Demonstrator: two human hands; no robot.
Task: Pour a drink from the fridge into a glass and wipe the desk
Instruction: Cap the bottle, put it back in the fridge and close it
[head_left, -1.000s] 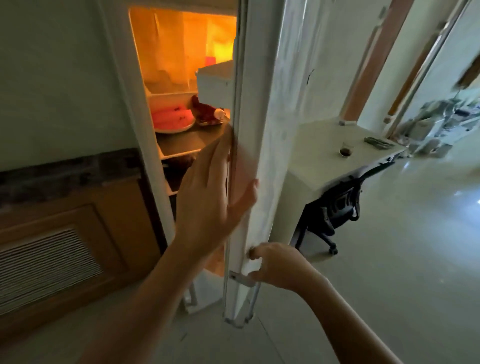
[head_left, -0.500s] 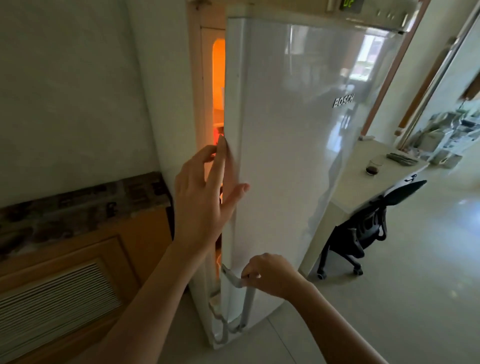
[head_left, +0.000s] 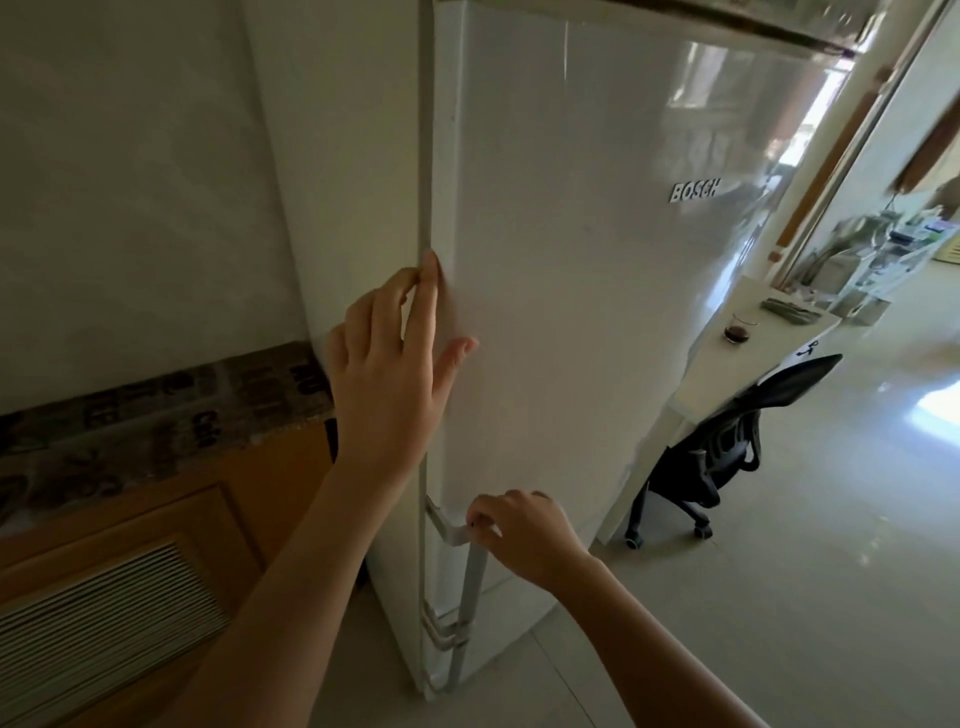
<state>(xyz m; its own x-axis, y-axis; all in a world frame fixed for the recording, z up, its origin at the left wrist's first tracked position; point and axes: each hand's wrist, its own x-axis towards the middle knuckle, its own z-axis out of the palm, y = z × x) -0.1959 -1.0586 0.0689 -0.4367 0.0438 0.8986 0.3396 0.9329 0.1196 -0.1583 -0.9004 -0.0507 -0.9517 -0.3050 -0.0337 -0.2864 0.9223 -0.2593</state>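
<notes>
Gloss on the appliance and floor, matt plaster and wood beside them.

The fridge door (head_left: 597, 312) is seen as smooth white enamel, glossy, with window light mirrored in it; raised metal-look letters are borne on it. The handle (head_left: 470, 587) appears as matt silvery metal or plastic. The wall (head_left: 130, 182) is shown matt and plain. The cabinet (head_left: 156, 545) is of orange-brown wood, with a slatted grille. The floor (head_left: 831, 571) is made of polished, reflective tiles. The chair (head_left: 727, 452) is of black mesh and plastic.

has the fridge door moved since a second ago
Yes. The fridge door has swung shut against the cabinet side; the lit gap is gone. The left hand presses its edge and the right hand grips the handle.
</notes>
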